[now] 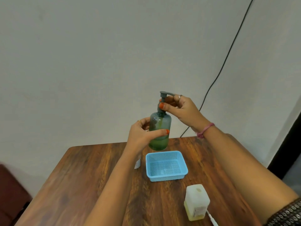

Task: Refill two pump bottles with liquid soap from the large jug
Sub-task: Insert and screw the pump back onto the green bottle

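The pump bottle (160, 130) stands upright in the air above the tabletop (97, 176), left hand (143, 134) wrapped round its body, right hand (177, 108) directly overhead pinching the pump collar (likely twisting about that vertical axis).

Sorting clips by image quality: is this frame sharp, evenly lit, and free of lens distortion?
Head view: soft, even light, no harsh glare; wide-angle bending stretches the forearms and table edges; the pump bottle and blue basket look fairly sharp, the jug slightly soft.
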`<state>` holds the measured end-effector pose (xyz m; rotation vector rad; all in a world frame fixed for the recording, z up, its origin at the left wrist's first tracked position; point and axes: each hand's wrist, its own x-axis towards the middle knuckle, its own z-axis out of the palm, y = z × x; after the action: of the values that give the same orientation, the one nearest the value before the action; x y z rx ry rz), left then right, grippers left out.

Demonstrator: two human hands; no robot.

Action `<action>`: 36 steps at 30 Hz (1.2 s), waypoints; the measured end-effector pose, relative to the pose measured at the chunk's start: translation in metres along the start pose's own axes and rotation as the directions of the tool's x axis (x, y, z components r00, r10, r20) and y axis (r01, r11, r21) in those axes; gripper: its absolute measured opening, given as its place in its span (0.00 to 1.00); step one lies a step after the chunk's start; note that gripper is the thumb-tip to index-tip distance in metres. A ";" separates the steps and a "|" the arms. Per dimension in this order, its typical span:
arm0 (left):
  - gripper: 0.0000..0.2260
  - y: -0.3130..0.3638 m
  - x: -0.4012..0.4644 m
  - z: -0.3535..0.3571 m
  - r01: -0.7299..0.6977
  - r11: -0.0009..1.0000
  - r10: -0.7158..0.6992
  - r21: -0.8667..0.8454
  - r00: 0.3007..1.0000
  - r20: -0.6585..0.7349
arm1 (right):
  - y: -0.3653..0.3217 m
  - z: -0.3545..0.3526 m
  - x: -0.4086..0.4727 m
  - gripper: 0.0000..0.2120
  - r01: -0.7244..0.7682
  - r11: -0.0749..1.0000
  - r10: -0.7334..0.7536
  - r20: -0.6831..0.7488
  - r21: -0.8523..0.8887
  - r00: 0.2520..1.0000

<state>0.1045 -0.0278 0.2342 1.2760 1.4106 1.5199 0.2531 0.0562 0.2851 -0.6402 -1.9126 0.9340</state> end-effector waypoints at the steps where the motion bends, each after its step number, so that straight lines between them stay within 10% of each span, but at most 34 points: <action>1: 0.24 0.000 0.001 0.001 0.004 1.000 -0.004 0.006 1.000 -0.002 | 0.001 0.001 0.000 0.12 -0.014 1.000 0.013 -0.028 -0.026 1.000; 7: 0.28 -0.004 0.004 0.001 0.021 1.000 -0.021 0.022 1.000 0.010 | -0.004 -0.011 -0.003 0.13 -0.084 0.992 0.072 0.122 0.096 0.990; 12: 0.27 -0.009 0.005 0.003 0.027 1.000 -0.027 0.006 0.999 -0.026 | 0.004 0.006 -0.006 0.16 -0.113 0.991 0.120 -0.111 0.071 0.987; 17: 0.26 -0.013 0.008 0.004 0.054 0.998 -0.055 -0.009 0.998 -0.011 | 0.009 -0.001 -0.008 0.19 -0.216 0.951 0.185 0.152 0.222 0.971; 22: 0.27 -0.017 0.005 0.006 0.024 1.000 -0.023 0.013 1.000 -0.021 | 0.010 0.015 -0.009 0.20 -0.203 0.969 0.211 -0.042 0.143 0.977; 27: 0.26 -0.019 0.008 0.007 0.036 0.999 -0.036 -0.005 0.999 -0.014 | 0.009 0.007 -0.011 0.19 -0.259 0.908 0.216 0.163 0.330 0.963; 32: 0.31 -0.024 0.010 0.011 0.021 1.000 -0.021 0.003 1.000 -0.018 | 0.009 0.020 -0.009 0.17 -0.223 0.949 0.246 -0.084 0.221 0.966; 36: 0.35 -0.024 0.011 0.012 0.022 1.000 -0.023 -0.013 0.999 -0.032 | 0.008 0.010 -0.010 0.20 -0.285 0.899 0.247 0.153 0.332 0.957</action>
<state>0.1099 -0.0099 0.2118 1.2294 1.4284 1.5379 0.2499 0.0499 0.2709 -0.6560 -1.7116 1.4735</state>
